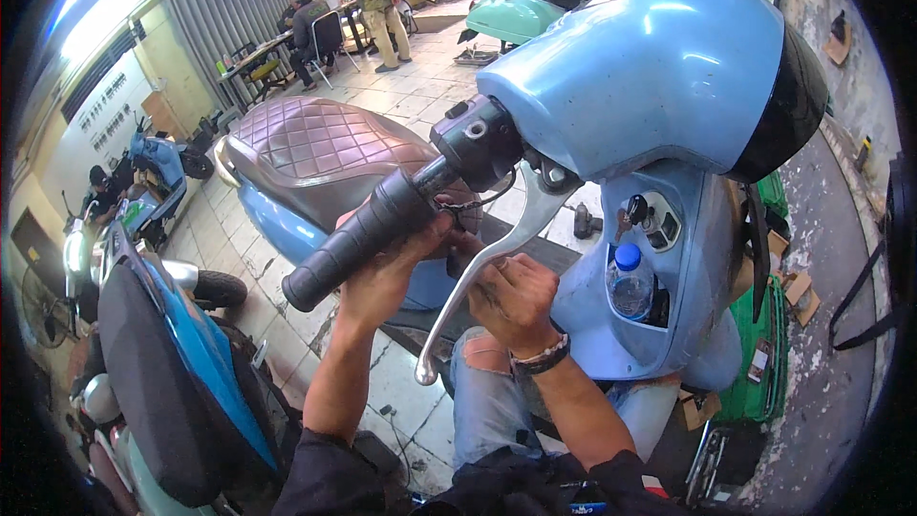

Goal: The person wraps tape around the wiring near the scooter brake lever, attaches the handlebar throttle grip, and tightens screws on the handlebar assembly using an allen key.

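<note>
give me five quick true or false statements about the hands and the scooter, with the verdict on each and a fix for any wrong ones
1. The right hand has a bracelet at its wrist. True.
2. Both hands are resting on the seat. False: the left hand is beneath the black handlebar grip, and the right one is by the lever.
3. The lever is matte black. False: it is silver.
4. The clear bottle has a blue cap. True.
5. The seat has a smooth, bright yellow cover. False: it is brownish, with a quilted diamond pattern.
</note>
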